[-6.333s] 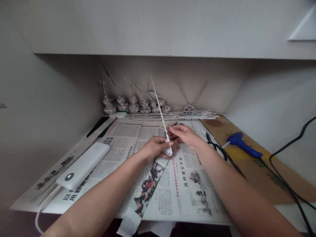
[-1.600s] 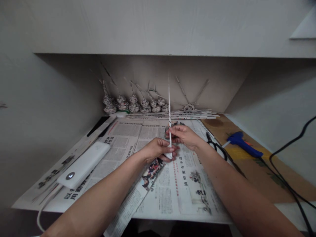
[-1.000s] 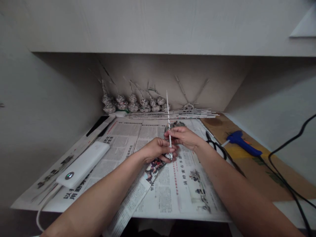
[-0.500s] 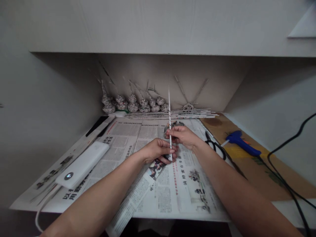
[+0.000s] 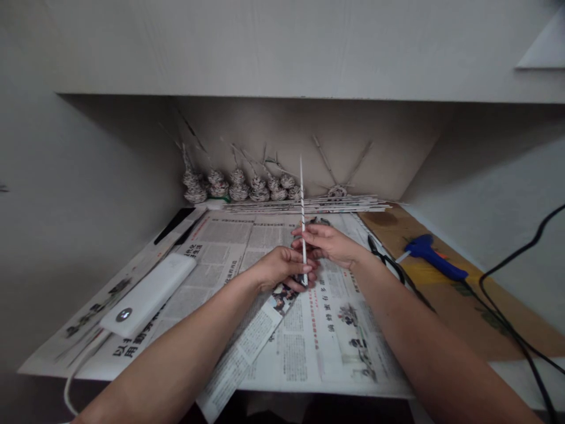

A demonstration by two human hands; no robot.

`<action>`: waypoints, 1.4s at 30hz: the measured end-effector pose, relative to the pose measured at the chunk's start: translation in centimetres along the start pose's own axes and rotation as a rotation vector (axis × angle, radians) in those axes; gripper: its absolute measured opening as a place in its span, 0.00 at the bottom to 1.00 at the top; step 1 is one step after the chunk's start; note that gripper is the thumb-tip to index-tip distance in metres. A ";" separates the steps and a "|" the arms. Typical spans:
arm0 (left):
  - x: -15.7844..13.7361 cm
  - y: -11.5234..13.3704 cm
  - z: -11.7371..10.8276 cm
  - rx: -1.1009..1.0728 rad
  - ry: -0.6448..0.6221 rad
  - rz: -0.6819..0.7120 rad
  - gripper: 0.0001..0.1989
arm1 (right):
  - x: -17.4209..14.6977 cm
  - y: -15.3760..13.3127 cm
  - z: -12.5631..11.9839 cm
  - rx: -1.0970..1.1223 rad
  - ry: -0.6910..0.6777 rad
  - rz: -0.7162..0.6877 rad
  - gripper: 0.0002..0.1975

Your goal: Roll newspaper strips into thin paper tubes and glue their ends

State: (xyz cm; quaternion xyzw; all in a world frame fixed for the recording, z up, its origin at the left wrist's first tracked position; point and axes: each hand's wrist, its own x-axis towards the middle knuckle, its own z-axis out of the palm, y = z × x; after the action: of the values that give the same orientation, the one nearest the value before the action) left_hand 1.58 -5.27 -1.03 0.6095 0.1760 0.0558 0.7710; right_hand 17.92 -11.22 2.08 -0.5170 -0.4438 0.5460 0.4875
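A thin rolled paper tube (image 5: pixel 302 203), white with dark spiral marks, stands nearly upright over the middle of the table. Its lower end is pinched in my left hand (image 5: pixel 279 268), between thumb and fingers. From that end a long newspaper strip (image 5: pixel 258 334) slants down toward the near left. My right hand (image 5: pixel 332 243) is closed around the tube's middle, thumb in front, some fingers hidden behind. Just behind the right hand lies a dark, roundish thing (image 5: pixel 318 221), mostly covered.
Newspaper sheets (image 5: pixel 220 235) cover the table. Several woven paper gourds (image 5: pixel 239 187) and a bundle of paper tubes (image 5: pixel 318 205) line the back. A white power bank (image 5: pixel 150 294) lies left; black scissors (image 5: pixel 385 259), a blue glue gun (image 5: pixel 435 257) and cardboard (image 5: pixel 463 312) are right.
My right hand has shifted its fingers on the tube, with its fingertips now reaching past it to the left. The tube leans slightly further left. My left hand stays in place.
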 end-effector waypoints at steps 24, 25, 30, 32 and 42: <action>-0.2 0.1 0.3 0.011 0.003 -0.012 0.19 | 0.0 -0.2 -0.6 -0.041 0.079 -0.033 0.14; -0.2 0.1 0.3 0.014 -0.003 -0.009 0.19 | 0.0 -0.1 -0.6 -0.032 0.136 -0.040 0.14; -0.2 0.0 0.2 0.023 -0.025 0.011 0.19 | -0.1 -0.3 -0.5 -0.014 0.072 -0.049 0.16; -0.2 0.0 0.2 0.020 -0.027 0.000 0.19 | -0.1 -0.3 -0.5 -0.010 0.037 -0.047 0.15; -0.3 0.2 0.1 0.034 -0.035 -0.009 0.20 | -0.3 -0.7 -0.6 -0.003 0.044 -0.045 0.14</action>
State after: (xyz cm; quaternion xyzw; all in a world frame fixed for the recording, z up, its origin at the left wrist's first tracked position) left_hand 1.40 -5.42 -0.75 0.6224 0.1663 0.0387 0.7639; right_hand 18.60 -11.45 2.74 -0.5197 -0.4452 0.5228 0.5084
